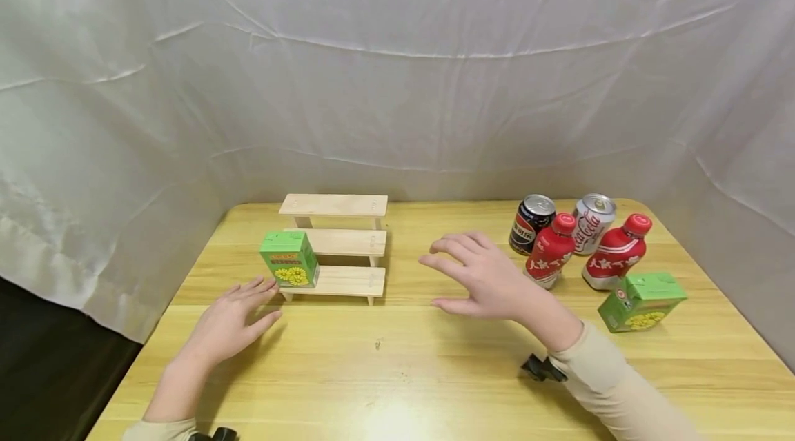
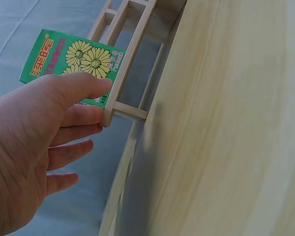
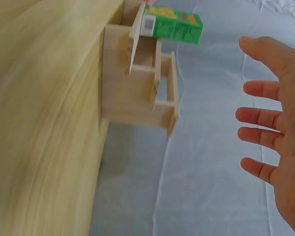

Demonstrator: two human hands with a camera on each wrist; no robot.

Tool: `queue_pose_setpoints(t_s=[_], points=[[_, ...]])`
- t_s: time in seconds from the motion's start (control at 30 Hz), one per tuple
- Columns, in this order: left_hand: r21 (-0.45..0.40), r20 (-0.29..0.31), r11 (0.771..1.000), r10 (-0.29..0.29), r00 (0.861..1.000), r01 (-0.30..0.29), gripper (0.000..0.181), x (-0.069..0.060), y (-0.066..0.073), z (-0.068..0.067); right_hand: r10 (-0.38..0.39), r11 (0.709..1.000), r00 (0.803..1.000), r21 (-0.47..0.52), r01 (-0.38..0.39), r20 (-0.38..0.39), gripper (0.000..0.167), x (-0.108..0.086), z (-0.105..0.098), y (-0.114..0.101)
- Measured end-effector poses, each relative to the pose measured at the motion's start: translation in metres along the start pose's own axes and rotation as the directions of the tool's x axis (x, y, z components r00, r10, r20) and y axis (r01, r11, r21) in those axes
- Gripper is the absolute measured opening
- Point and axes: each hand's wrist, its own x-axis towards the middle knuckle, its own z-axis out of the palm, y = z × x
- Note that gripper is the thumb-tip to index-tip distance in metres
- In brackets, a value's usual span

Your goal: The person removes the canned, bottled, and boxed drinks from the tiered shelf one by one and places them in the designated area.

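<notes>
A green drink carton with yellow flowers stands upright at the left end of the lowest step of a small wooden three-step shelf. Beside that carton is my left hand, its fingers fairly straight and spread; in the left wrist view the thumb overlaps the carton, and whether it touches cannot be told. Over the table, right of the shelf, my right hand hovers with spread, slightly bent fingers and holds nothing. In the right wrist view, a gap separates these fingers from the shelf.
At the right stand a dark Pepsi can, a silver Coca-Cola can, and two red bottles, one left and one right. Another green carton is in front of them. Pale cloth hangs behind the wooden table.
</notes>
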Motion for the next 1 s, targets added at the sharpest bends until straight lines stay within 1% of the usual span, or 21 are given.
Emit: queue_pose_setpoints(t_s=[0.17,0.27,0.37,0.57,0.73,1.0], points=[[0.001,0.015,1.0,-0.008,1.0,0.008,0.049,0.0,-0.001,-0.001,-0.041,0.999,0.998,0.022,0.042,-0.036,0.061,0.02,0.013,-0.009],[0.001,0.023,1.0,-0.014,1.0,0.014,0.049,0.001,-0.001,-0.001,-0.072,0.997,0.996,0.03,0.073,-0.043,0.06,0.033,0.019,-0.016],[0.006,0.018,1.0,-0.011,1.0,0.011,0.049,0.001,-0.001,0.0,-0.099,0.994,0.994,0.039,0.101,-0.049,0.06,0.047,0.023,-0.023],[0.007,0.006,1.0,-0.003,1.0,0.003,0.048,0.0,0.0,0.0,-0.143,0.988,0.984,0.048,0.149,-0.11,0.059,0.072,0.029,-0.036],[0.01,-0.002,1.0,0.0,1.0,0.0,0.047,0.0,0.001,-0.002,-0.135,0.988,0.98,0.055,0.144,-0.147,0.058,0.088,0.033,-0.044],[0.01,0.01,1.0,-0.009,1.0,0.009,0.048,0.0,0.002,-0.002,-0.11,0.991,0.975,0.048,0.121,-0.192,0.058,0.108,0.042,-0.053]])
